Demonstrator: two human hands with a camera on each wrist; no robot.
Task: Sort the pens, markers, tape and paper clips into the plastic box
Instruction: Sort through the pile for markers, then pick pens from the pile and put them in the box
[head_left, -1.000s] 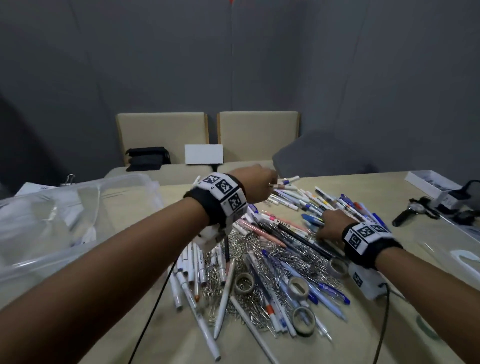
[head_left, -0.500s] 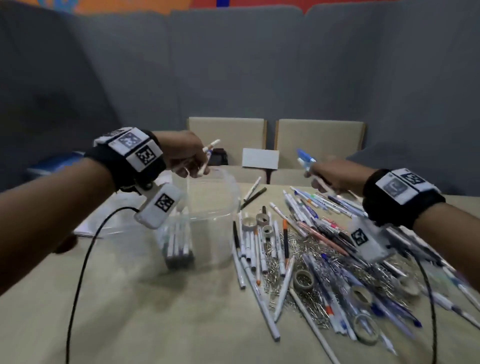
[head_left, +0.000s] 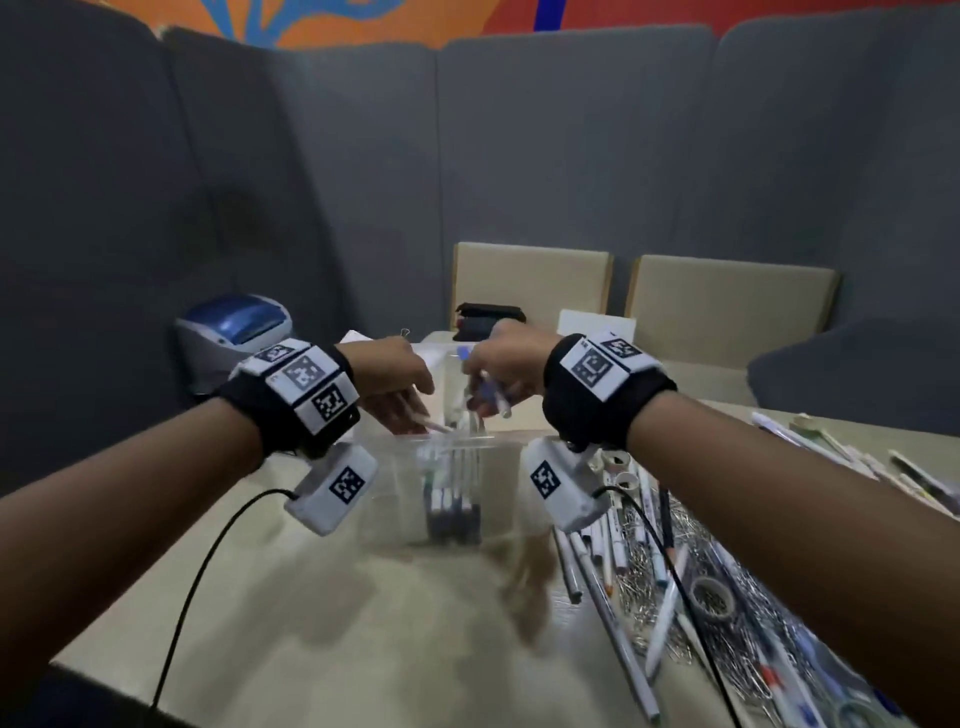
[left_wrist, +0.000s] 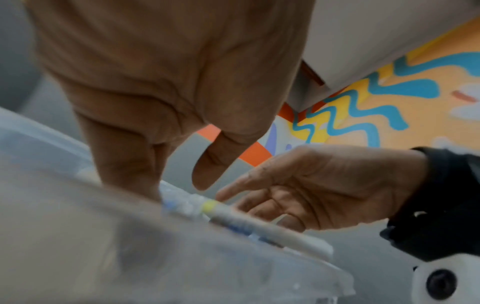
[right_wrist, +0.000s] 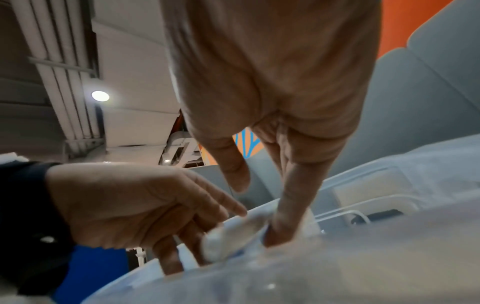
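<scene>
A clear plastic box (head_left: 395, 493) stands at the table's centre with several markers (head_left: 452, 509) upright inside. Both hands hover over its open top, fingertips close together. My left hand (head_left: 415, 415) has straight fingers pointing down and its thumb apart, with a white pen (head_left: 436, 427) at its fingertips. My right hand (head_left: 483, 395) also has its thumb spread away from straight fingers (right_wrist: 280, 226); a blue-capped pen (head_left: 488, 389) touches them. In the left wrist view a blurred white pen (left_wrist: 259, 226) with a yellow band lies above the box rim (left_wrist: 78, 246) between the two hands.
To the right of the box lie several pens (head_left: 623, 545), a heap of paper clips (head_left: 727, 623) and tape rolls (head_left: 711, 597). A grey device with a blue lid (head_left: 234, 332) sits at the back left. Two beige chairs (head_left: 530, 286) stand behind the table.
Both hands, each carrying a pen, came together from wide apart to just over the box. Their thumbs have spread off the pens. The view has swung left onto the box.
</scene>
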